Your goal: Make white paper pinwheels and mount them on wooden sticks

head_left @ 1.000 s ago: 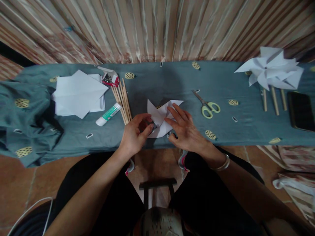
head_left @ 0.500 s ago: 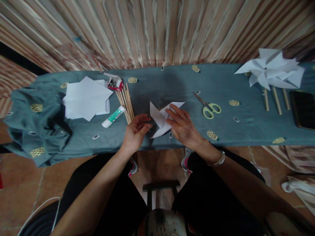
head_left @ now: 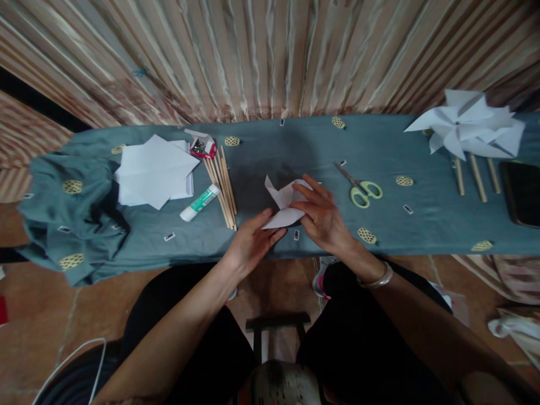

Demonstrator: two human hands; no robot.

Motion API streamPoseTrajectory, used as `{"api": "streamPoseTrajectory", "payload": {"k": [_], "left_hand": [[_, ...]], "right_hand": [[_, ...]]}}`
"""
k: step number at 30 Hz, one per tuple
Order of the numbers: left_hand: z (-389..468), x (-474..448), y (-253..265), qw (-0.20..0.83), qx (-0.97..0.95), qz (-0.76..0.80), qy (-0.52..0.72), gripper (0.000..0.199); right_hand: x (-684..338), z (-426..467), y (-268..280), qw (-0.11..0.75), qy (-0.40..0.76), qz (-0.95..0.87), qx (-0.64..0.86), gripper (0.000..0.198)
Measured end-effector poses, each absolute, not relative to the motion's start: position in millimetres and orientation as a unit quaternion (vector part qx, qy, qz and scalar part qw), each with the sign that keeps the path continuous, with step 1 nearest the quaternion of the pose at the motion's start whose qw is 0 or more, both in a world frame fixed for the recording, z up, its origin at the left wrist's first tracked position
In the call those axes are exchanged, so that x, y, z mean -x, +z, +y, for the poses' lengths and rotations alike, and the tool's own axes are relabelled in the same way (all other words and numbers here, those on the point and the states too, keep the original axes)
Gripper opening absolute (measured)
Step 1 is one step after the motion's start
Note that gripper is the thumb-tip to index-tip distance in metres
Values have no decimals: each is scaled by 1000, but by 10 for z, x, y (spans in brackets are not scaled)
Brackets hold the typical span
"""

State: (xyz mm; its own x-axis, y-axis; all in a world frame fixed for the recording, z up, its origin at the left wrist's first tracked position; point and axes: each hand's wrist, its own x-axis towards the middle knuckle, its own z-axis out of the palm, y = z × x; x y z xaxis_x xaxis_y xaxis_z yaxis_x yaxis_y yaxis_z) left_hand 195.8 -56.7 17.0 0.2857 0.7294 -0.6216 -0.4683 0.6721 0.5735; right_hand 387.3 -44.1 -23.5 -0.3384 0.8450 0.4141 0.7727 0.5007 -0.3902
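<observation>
Between my hands is a white paper pinwheel (head_left: 282, 197) with its blades folded, tilted a little above the cloth. My left hand (head_left: 255, 239) has its fingers at the near blade, some of them under the paper. My right hand (head_left: 318, 211) grips the pinwheel from the right, its fingers over the middle and the right blade. Several wooden sticks (head_left: 225, 188) lie just left of the pinwheel. To the right rest scissors (head_left: 359, 188) with pale green handles. A red and white box (head_left: 203, 147) of small metal pins stands open at the sticks' far ends.
On the left are a stack of white paper sheets (head_left: 154, 171) and a glue stick (head_left: 200, 202). Finished paper pinwheels (head_left: 468, 124) on sticks lie at the far right, beside a black phone (head_left: 521, 191). A bunched green tablecloth (head_left: 90, 208) covers the left end; a pleated curtain (head_left: 270, 62) hangs behind.
My left hand has moved right and now holds the pinwheel's near blade. The pinwheel has come up and tilted, with my right hand still on it. The view has shifted slightly.
</observation>
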Motion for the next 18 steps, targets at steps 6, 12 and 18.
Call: {"api": "streamPoseTrajectory", "payload": {"k": [6, 12, 18], "left_hand": [[-533, -2046, 168, 815, -101, 403, 405, 24], [-542, -2045, 101, 808, -142, 389, 419, 26], [-546, -2004, 179, 763, -224, 406, 450, 45]], "right_hand": [[-3809, -527, -252, 297, 39, -830, 471, 28], [-3775, -610, -130, 267, 29, -849, 456, 37], [-3696, -731, 26, 262, 46, -847, 460, 58]]}}
